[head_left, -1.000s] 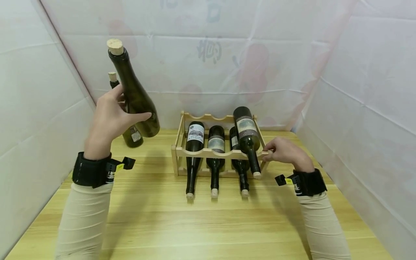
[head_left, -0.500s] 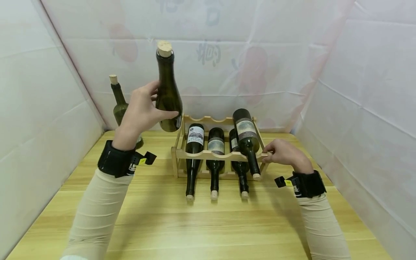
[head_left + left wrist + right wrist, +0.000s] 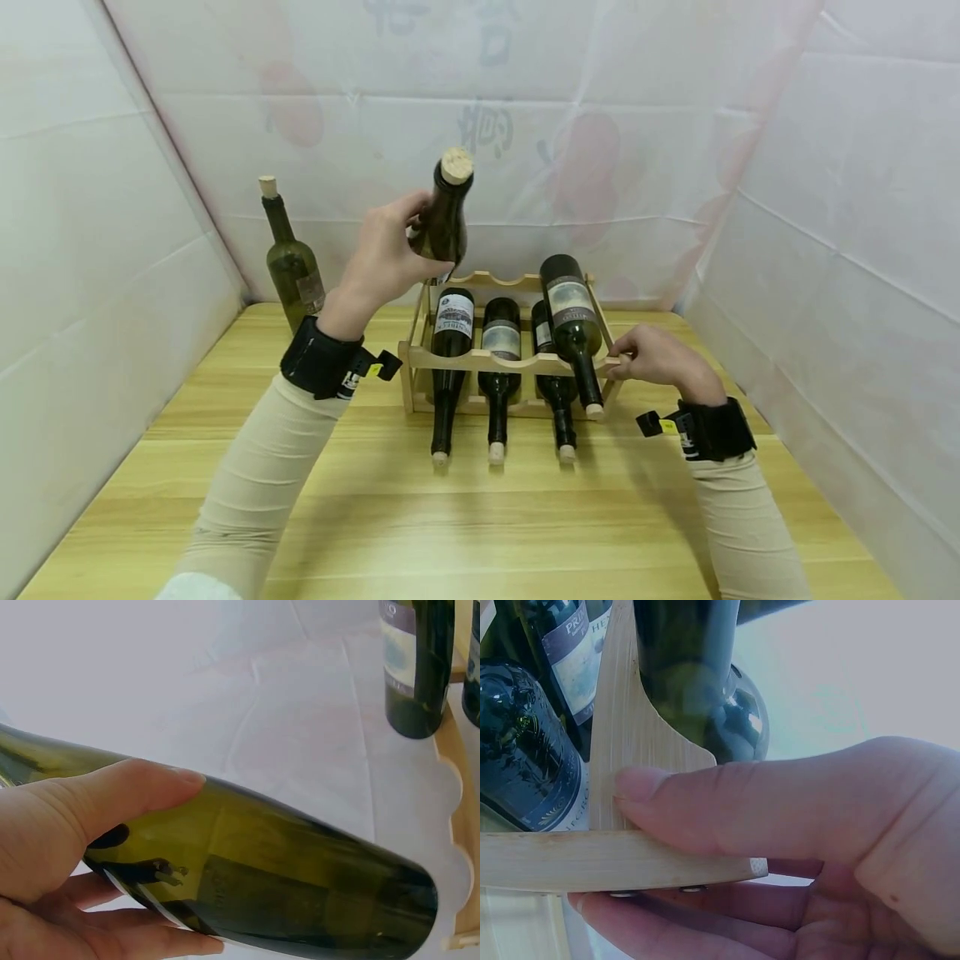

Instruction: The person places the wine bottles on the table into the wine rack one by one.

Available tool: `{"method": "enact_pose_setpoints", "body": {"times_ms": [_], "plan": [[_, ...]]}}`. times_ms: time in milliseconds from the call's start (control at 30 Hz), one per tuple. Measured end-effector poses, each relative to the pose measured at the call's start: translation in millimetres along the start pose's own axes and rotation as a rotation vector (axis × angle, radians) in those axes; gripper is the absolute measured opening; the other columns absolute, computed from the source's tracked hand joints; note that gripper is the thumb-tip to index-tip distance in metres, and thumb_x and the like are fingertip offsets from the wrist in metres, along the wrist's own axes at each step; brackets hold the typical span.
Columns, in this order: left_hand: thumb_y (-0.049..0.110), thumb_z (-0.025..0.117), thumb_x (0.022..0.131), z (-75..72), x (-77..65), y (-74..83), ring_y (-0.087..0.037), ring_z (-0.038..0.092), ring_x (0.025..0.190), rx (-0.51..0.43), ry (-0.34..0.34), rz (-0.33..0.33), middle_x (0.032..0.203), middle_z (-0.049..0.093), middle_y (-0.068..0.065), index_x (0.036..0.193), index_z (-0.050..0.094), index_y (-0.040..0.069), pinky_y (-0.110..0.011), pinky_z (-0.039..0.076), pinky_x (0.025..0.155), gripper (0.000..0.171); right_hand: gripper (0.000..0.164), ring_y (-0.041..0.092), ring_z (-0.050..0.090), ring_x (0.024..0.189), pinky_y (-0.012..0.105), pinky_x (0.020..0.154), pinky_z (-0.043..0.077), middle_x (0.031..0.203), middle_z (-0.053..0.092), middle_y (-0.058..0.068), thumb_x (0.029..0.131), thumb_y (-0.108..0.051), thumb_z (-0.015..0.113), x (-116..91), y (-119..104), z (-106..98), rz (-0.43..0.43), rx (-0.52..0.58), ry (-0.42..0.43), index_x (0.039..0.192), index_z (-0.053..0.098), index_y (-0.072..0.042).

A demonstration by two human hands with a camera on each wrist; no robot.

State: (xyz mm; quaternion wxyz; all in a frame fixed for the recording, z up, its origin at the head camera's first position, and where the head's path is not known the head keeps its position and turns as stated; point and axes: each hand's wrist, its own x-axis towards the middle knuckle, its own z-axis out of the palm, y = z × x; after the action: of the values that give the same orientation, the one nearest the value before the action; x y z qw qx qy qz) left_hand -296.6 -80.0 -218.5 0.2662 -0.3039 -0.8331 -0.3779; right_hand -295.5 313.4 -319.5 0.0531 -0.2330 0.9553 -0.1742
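My left hand (image 3: pixel 386 254) grips a corked green wine bottle (image 3: pixel 442 225) round its body, above the back left of a wooden wine rack (image 3: pixel 465 360). The bottle is tilted, cork up toward the head camera, its lower end hidden behind my hand. In the left wrist view its base points toward the rack's scalloped rail (image 3: pixel 459 802). My right hand (image 3: pixel 656 362) pinches the rack's front right corner, thumb on top and fingers beneath in the right wrist view. One labelled bottle (image 3: pixel 572 304) lies on the upper tier at the right, neck forward.
Three bottles lie in the lower tier, necks forward: a white-labelled one (image 3: pixel 453 325) at left, one (image 3: pixel 501 333) in the middle and one (image 3: pixel 557 390) at right. Another corked bottle (image 3: pixel 292 267) stands upright at the table's back left. White sheeting (image 3: pixel 675 150) encloses the wooden table (image 3: pixel 465 533).
My left hand has carried its bottle rightward from the left side to over the rack, its cork tipping toward the head camera. The right hand has kept its hold on the rack corner.
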Motion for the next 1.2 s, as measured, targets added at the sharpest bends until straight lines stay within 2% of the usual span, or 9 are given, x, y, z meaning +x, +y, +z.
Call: {"method": "enact_pose_setpoints", "body": {"times_ms": [133, 300, 400, 633, 767, 867, 1000, 1200], "plan": [[0.003, 0.084, 0.065, 13.1, 4.3, 1.7, -0.016, 0.057, 0.096, -0.035, 0.010, 0.058, 0.109, 0.063, -0.007, 0.121, 0.059, 0.006, -0.030, 0.047, 0.086, 0.061, 0.007, 0.015, 0.050, 0.066, 0.033, 0.060, 0.043, 0.079, 0.066, -0.003, 0.081, -0.018, 0.074, -1.4, 1.3, -1.3, -0.005, 0.000, -0.002, 0.086, 0.074, -0.012], [0.002, 0.086, 0.062, 29.3, 9.3, 4.0, -0.016, 0.058, 0.099, -0.061, -0.023, 0.078, 0.111, 0.063, -0.007, 0.122, 0.060, 0.006, -0.028, 0.046, 0.089, 0.066, 0.010, 0.014, 0.051, 0.067, 0.033, 0.061, 0.044, 0.081, 0.067, -0.002, 0.082, -0.020, 0.074, -3.5, 1.4, -1.7, 0.002, 0.004, -0.008, 0.088, 0.075, -0.012], [0.002, 0.086, 0.061, 37.5, 11.7, 4.2, -0.015, 0.057, 0.101, -0.051, -0.025, 0.084, 0.113, 0.063, -0.005, 0.123, 0.061, 0.008, -0.027, 0.045, 0.091, 0.067, 0.010, 0.015, 0.051, 0.068, 0.033, 0.061, 0.043, 0.082, 0.067, -0.002, 0.082, -0.020, 0.074, -3.3, 1.1, -1.7, 0.003, 0.000, -0.004, 0.088, 0.075, -0.013], [-0.001, 0.087, 0.058, 56.4, 18.9, -2.1, -0.014, 0.060, 0.100, -0.040, -0.031, 0.154, 0.112, 0.067, -0.004, 0.120, 0.064, 0.008, -0.024, 0.045, 0.091, 0.067, 0.009, 0.015, 0.051, 0.067, 0.033, 0.060, 0.043, 0.081, 0.067, -0.002, 0.081, -0.020, 0.074, -1.6, 0.3, -0.8, -0.005, -0.003, 0.002, 0.087, 0.075, -0.013], [-0.002, 0.088, 0.056, 65.2, 22.5, -5.7, -0.015, 0.060, 0.102, -0.014, -0.048, 0.150, 0.112, 0.067, -0.005, 0.121, 0.064, 0.008, -0.022, 0.044, 0.092, 0.070, 0.010, 0.014, 0.050, 0.066, 0.032, 0.059, 0.043, 0.081, 0.067, -0.003, 0.082, -0.022, 0.074, -0.5, -1.0, 0.1, -0.014, -0.001, 0.001, 0.088, 0.075, -0.013], [-0.001, 0.088, 0.056, 71.5, 24.7, -7.5, -0.016, 0.060, 0.101, -0.019, -0.043, 0.163, 0.111, 0.067, -0.006, 0.120, 0.064, 0.007, -0.023, 0.045, 0.092, 0.069, 0.008, 0.014, 0.048, 0.065, 0.032, 0.059, 0.042, 0.079, 0.066, -0.003, 0.081, -0.020, 0.075, 0.6, -0.8, 0.8, -0.014, -0.003, 0.003, 0.086, 0.075, -0.014], [-0.001, 0.086, 0.059, 81.8, 28.5, -9.8, -0.016, 0.061, 0.098, -0.014, -0.033, 0.212, 0.109, 0.068, -0.007, 0.119, 0.066, 0.007, -0.026, 0.046, 0.091, 0.064, 0.005, 0.014, 0.047, 0.063, 0.031, 0.059, 0.041, 0.076, 0.065, -0.004, 0.081, -0.018, 0.075, 0.9, 0.1, 0.5, -0.011, -0.007, 0.005, 0.084, 0.075, -0.014], [-0.002, 0.083, 0.062, 96.2, 35.7, -11.4, -0.016, 0.061, 0.101, 0.036, -0.074, 0.266, 0.108, 0.068, -0.004, 0.120, 0.065, 0.007, -0.025, 0.045, 0.092, 0.061, 0.006, 0.014, 0.048, 0.064, 0.032, 0.059, 0.042, 0.077, 0.065, -0.004, 0.081, -0.017, 0.074, 0.2, -0.6, -0.3, -0.006, -0.007, -0.001, 0.085, 0.075, -0.012]]}}
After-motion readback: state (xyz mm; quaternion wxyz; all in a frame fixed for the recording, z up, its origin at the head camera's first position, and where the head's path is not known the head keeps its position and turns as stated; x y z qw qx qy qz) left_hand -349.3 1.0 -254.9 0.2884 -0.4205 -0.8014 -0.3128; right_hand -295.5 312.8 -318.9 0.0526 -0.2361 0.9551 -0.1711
